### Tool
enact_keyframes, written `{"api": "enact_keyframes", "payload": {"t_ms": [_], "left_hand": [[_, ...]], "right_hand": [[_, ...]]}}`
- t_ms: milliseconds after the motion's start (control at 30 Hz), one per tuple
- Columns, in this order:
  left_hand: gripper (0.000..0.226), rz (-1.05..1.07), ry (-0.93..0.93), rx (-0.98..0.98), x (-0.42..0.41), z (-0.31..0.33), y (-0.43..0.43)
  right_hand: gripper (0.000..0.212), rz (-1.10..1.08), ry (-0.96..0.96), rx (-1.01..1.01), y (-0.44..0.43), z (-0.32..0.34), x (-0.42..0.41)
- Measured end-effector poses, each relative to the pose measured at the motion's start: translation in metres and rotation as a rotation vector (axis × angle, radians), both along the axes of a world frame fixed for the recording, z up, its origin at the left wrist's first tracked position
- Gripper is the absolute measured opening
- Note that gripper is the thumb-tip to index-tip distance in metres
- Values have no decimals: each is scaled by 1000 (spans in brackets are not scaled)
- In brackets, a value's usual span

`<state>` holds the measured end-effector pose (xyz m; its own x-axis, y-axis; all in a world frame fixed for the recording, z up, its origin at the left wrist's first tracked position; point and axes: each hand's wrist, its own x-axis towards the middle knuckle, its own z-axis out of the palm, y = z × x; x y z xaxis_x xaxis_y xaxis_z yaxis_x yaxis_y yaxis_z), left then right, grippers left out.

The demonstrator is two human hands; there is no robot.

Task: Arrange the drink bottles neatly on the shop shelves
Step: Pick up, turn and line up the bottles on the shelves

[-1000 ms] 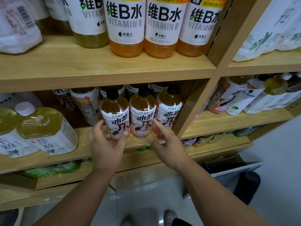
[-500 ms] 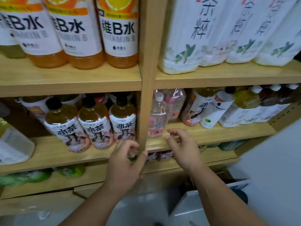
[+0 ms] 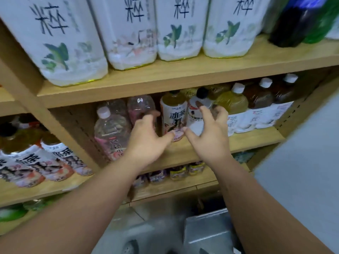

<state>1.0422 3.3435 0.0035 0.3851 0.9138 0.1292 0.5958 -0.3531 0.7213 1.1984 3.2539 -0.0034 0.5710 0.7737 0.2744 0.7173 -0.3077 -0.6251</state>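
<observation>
My two hands reach into the right bay's middle shelf (image 3: 256, 138). An iced-tea bottle (image 3: 173, 114) with a white label stands between them. My left hand (image 3: 148, 140) has its fingers spread beside a clear pink bottle (image 3: 140, 105), the thumb pointing at the tea bottle's base. My right hand (image 3: 209, 138) is spread in front of a white bottle with a black cap (image 3: 197, 107). Neither hand holds a bottle. Another clear pink bottle (image 3: 111, 129) with a white cap stands further left.
Yellow-green (image 3: 233, 101) and dark brown bottles (image 3: 260, 96) fill the shelf's right end. Big white-labelled bottles (image 3: 128, 33) stand on the shelf above. Iced-tea bottles (image 3: 55, 156) line the left bay beyond the wooden upright (image 3: 55, 125). A grey box (image 3: 207, 230) sits on the floor below.
My view and both hands have shifted right, from the left bay's iced-tea bottles past the upright into the right bay. The hands now flank the single iced-tea bottle there.
</observation>
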Motion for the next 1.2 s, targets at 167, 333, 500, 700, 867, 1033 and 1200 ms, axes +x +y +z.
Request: {"api": "enact_keyframes", "payload": {"t_ms": [167, 333, 500, 700, 867, 1033, 1200], "left_hand": [[90, 38, 63, 6, 54, 11, 31], [101, 89, -32, -61, 86, 4, 50], [94, 160, -24, -72, 98, -2, 53], [85, 152, 40, -11, 101, -5, 57], [64, 92, 72, 8, 97, -1, 51], [84, 124, 33, 6, 73, -4, 31], [47, 35, -42, -62, 36, 14, -12]], "right_hand": [[52, 56, -47, -90, 6, -6, 24], [58, 88, -158, -139, 14, -7, 38], [67, 128, -176, -180, 14, -7, 49], [81, 148, -159, -165, 16, -8, 51], [93, 172, -163, -200, 12, -13, 54], [83, 229, -213, -271, 10, -1, 59], [70, 186, -249, -95, -15, 19, 47]]}}
